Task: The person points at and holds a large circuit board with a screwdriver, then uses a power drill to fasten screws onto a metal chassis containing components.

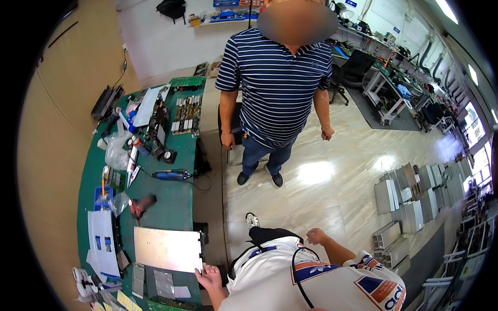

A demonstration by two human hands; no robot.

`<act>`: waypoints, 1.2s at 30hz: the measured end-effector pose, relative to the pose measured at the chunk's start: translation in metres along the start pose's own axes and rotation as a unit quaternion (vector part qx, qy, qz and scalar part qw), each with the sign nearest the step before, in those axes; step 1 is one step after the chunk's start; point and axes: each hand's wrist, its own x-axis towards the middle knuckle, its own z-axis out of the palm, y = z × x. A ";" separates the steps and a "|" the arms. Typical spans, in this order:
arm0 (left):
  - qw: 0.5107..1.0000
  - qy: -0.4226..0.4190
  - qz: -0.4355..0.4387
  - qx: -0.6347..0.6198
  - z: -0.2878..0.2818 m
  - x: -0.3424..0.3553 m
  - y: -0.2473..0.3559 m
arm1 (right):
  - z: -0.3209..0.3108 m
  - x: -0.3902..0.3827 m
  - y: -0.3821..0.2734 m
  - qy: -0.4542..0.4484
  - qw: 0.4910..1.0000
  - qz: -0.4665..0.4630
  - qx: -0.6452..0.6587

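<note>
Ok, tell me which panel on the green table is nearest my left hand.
The pale shiny panel, its corner at your left hand. The blue-patched panel lies farther left; the long white panel, near the far end.

Green tabletop (pixel 174 207) offers passage between panel (pixel 167 249) and blue tool (pixel 170 175) (red tool (pixel 137 209) obstructing leftward).

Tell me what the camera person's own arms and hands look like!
The left hand and right hand wear no gloves, and the visible forearms are bare. The right sleeve is short and white with blue and orange-red print. A thin black cord loops over the shirt.
</note>
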 end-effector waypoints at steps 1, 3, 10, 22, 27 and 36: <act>1.000 -0.011 -0.007 0.005 -0.004 0.002 0.002 | -0.001 -0.003 -0.001 0.001 1.000 -0.004 -0.003; 0.999 -0.036 -0.021 0.015 -0.009 0.005 0.003 | -0.003 -0.005 -0.006 0.002 1.000 -0.004 -0.008; 0.998 -0.036 -0.009 0.051 -0.014 -0.002 0.005 | 0.001 -0.011 -0.015 0.030 1.000 -0.005 -0.005; 0.997 -0.058 -0.035 0.035 -0.003 -0.004 0.014 | 0.011 0.027 -0.042 0.028 0.975 -0.106 -0.191; 0.994 -0.001 -0.063 0.086 0.024 -0.013 0.008 | 0.023 0.009 -0.029 0.073 0.992 -0.099 0.027; 0.994 -0.010 -0.010 0.112 0.005 0.012 0.020 | 0.029 0.015 0.064 -0.025 0.979 0.018 -0.199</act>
